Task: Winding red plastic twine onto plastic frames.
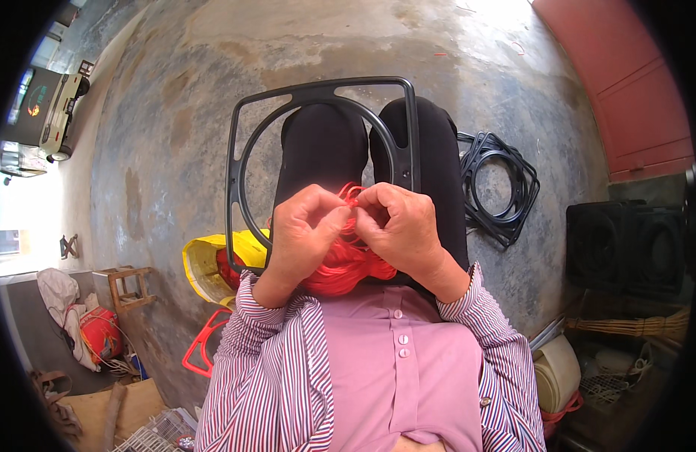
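Above my lap, my left hand (310, 226) and my right hand (400, 226) meet with thumbs and fingertips pinched on red cord (355, 271). The strands between the fingertips are partly hidden by the fingers. A loose bundle of the same cord hangs below both hands and lies against my lap. Across my thighs rests a black frame (324, 84), roughly square with a round ring inside. Its near side is covered by my hands and the cord.
More black frames (504, 184) lie stacked on the floor to my right. To my left are a yellow bag (205, 264) with red stuff inside, a red frame (203, 343) and a small wooden stool (126, 286). A red door (626, 90) stands at far right.
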`<state>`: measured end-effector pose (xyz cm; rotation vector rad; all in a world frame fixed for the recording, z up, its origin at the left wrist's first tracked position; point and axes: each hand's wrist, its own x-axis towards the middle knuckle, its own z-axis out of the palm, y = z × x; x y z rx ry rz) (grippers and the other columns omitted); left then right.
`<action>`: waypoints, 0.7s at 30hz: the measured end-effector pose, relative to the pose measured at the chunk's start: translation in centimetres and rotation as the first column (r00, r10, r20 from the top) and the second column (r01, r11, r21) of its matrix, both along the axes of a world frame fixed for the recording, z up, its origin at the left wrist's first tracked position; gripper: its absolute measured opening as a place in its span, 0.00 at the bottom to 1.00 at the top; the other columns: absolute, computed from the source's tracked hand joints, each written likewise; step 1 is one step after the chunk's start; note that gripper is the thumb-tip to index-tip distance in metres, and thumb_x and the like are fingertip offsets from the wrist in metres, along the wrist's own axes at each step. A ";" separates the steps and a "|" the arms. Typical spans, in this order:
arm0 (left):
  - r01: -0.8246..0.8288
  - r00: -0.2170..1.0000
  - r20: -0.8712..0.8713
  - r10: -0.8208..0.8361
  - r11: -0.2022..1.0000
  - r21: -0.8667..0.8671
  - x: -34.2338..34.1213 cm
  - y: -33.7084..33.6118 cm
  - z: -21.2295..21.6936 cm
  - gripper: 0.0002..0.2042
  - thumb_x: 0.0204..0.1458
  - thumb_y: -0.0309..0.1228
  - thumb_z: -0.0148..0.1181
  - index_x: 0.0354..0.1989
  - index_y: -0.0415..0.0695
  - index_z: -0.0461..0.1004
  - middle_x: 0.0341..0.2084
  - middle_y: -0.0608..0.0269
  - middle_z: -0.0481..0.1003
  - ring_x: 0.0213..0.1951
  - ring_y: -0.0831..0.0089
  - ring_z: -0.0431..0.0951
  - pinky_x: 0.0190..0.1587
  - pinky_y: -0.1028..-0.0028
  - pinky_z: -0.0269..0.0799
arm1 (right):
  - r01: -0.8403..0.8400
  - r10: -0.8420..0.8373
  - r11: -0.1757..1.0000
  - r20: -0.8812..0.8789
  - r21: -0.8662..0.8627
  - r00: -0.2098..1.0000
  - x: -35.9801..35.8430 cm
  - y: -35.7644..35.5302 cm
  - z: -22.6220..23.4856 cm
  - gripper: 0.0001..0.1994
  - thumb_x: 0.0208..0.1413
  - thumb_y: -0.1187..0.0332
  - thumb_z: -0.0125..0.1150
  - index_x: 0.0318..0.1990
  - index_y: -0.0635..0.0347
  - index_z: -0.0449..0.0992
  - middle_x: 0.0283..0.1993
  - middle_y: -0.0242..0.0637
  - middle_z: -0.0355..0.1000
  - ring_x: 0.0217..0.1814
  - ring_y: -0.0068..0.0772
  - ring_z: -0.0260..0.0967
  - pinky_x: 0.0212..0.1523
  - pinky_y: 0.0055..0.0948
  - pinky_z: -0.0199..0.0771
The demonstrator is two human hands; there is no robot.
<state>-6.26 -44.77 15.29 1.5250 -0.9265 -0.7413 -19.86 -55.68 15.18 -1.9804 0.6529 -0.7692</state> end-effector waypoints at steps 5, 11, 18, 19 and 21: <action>-0.052 0.983 -0.178 0.055 0.998 0.019 0.0 0.1 0.3 0.04 0.56 0.25 0.60 0.30 0.39 0.75 0.25 0.70 0.75 0.29 0.85 0.73 0.34 0.81 0.69 | 0.000 -0.002 0.987 0.015 0.160 1.000 0.0 0.1 0.2 0.04 0.45 0.72 0.65 0.30 0.60 0.78 0.23 0.35 0.76 0.22 0.27 0.76 0.25 0.23 0.75; -0.049 0.911 -0.412 0.029 0.998 -0.037 -0.2 0.0 0.7 0.04 0.59 0.26 0.57 0.36 0.38 0.73 0.30 0.66 0.76 0.32 0.84 0.74 0.40 0.82 0.72 | -0.086 0.048 0.898 0.099 0.431 0.994 -0.4 0.0 0.8 0.03 0.50 0.77 0.60 0.31 0.67 0.77 0.25 0.35 0.77 0.25 0.18 0.74 0.28 0.20 0.75; -0.047 0.901 -0.432 0.028 0.998 -0.034 -0.1 -0.2 0.6 0.05 0.59 0.28 0.57 0.35 0.39 0.74 0.29 0.69 0.76 0.32 0.86 0.73 0.38 0.83 0.70 | -0.111 0.070 0.866 0.103 0.487 0.992 -0.4 -0.2 0.6 0.04 0.51 0.78 0.59 0.33 0.70 0.76 0.26 0.34 0.76 0.26 0.15 0.73 0.29 0.18 0.75; -0.052 0.890 -0.455 0.018 0.997 -0.062 -0.1 -0.3 0.6 0.05 0.59 0.27 0.57 0.35 0.39 0.74 0.29 0.69 0.76 0.32 0.86 0.73 0.38 0.82 0.71 | -0.117 0.052 0.871 0.148 0.477 0.988 -0.4 -0.2 0.6 0.05 0.50 0.78 0.60 0.35 0.69 0.76 0.28 0.34 0.76 0.27 0.15 0.73 0.29 0.18 0.74; -0.049 0.885 -0.466 0.022 0.998 -0.046 -0.2 -0.2 0.6 0.05 0.59 0.28 0.57 0.35 0.39 0.74 0.30 0.68 0.76 0.33 0.86 0.73 0.38 0.82 0.71 | -0.123 0.035 0.876 0.193 0.467 0.981 -0.5 -0.1 0.7 0.06 0.50 0.77 0.61 0.36 0.68 0.75 0.29 0.33 0.76 0.28 0.14 0.72 0.29 0.18 0.74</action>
